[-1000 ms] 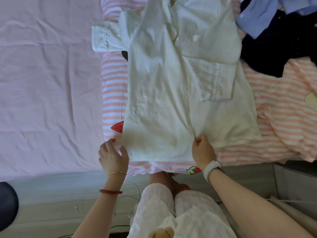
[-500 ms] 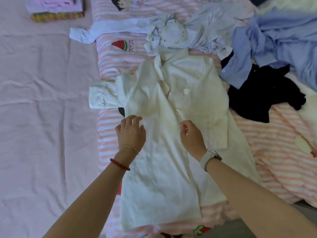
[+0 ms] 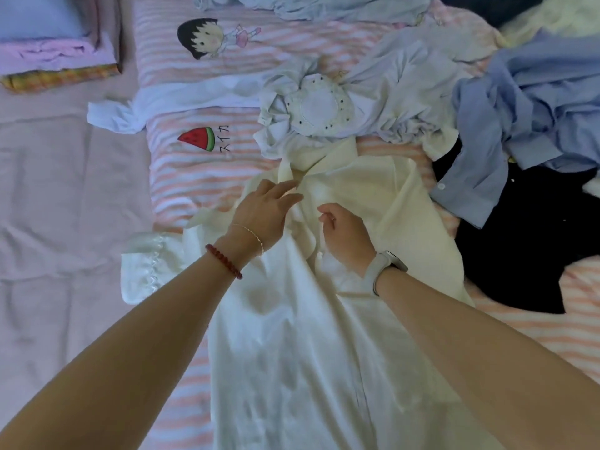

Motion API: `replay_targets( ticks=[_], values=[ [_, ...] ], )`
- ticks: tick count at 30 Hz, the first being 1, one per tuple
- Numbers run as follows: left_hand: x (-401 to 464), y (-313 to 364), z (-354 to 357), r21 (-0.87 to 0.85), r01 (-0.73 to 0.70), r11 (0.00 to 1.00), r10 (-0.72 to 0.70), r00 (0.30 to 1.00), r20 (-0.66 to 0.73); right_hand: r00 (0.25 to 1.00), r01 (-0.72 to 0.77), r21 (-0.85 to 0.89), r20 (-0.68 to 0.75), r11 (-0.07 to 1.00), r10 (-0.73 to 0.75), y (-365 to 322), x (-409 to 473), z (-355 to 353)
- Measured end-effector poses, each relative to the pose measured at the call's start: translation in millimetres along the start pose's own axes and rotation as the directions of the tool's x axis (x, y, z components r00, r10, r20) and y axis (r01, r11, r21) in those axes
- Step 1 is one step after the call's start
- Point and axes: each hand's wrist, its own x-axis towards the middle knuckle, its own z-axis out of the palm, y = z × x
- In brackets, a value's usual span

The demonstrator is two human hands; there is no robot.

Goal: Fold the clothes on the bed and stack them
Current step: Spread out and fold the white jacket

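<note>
Cream shirt (image 3: 324,319) lies flat, front up, on the striped blanket (image 3: 181,177), collar toward the far side. Left hand (image 3: 263,212) rests on the shirt just below the collar, fingers straight and spread, palm down, nothing gripped. Right hand (image 3: 347,235) sits just right of the left hand over the shirt's front placket, fingers curled inward; they seem to pinch the fabric edge, but the grip itself is hidden, cannot tell. Shirt's left sleeve with scalloped cuff (image 3: 143,271) sticks out left of the shirt onto the pink sheet (image 3: 65,222). White crumpled garment (image 3: 321,108) touches the shirt collar on the far side. Blue shirt (image 3: 526,118) and black garment (image 3: 519,254) lie right of the cream shirt. Folded stack (image 3: 55,56) sits far left of it, well apart.
</note>
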Motion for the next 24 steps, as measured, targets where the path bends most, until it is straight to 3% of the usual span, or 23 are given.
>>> replay_targets(
  ticks=[3, 5, 7, 9, 11, 15, 21, 24],
  values=[
    [32.9, -7.3, -4.1, 0.169, -0.058, 0.984, 0.021, 0.977, 0.213, 0.994, 0.106, -0.113, -0.006, 0.988, -0.107, 4.8, 21.8, -6.6],
    [47.0, -18.3, -7.3, 0.237, -0.053, 0.97, -0.017, 0.959, 0.284, 0.968, 0.235, -0.242, -0.031, 0.941, -0.25, 5.1, 38.8, -11.4],
    [50.3, -32.6, -12.5, 0.231, -0.071, 0.97, 0.019, 0.976, 0.219, 0.896, 0.4, -0.349, -0.044, 0.847, -0.442, -0.4, 57.7, -16.0],
    [47.8, -42.2, -20.1, 0.149, -0.148, 0.978, 0.139, 0.988, 0.069, 0.838, 0.473, -0.441, -0.04, 0.763, -0.544, -3.0, 77.7, -19.6],
    [44.5, -48.5, -26.8, 0.079, -0.151, 0.985, 0.154, 0.988, -0.029, 0.855, 0.471, -0.493, 0.052, 0.732, -0.516, -7.4, 92.6, -23.5],
    [38.3, -53.3, -32.4, -0.022, -0.051, 0.998, 0.048, 0.992, -0.115, 0.934, 0.355, -0.591, 0.264, 0.724, -0.242, -10.0, 108.2, -29.2],
    [34.6, -64.3, -33.5, -0.106, 0.032, 0.994, -0.047, 0.988, -0.145, 0.987, 0.158, -0.499, 0.061, 0.852, -0.147, -8.9, 111.1, -36.7],
    [34.4, -63.4, -39.3, -0.304, 0.104, 0.947, -0.156, 0.976, -0.151, 0.988, 0.104, -0.504, -0.048, 0.858, -0.148, -10.0, 106.3, -47.5]
  ],
)
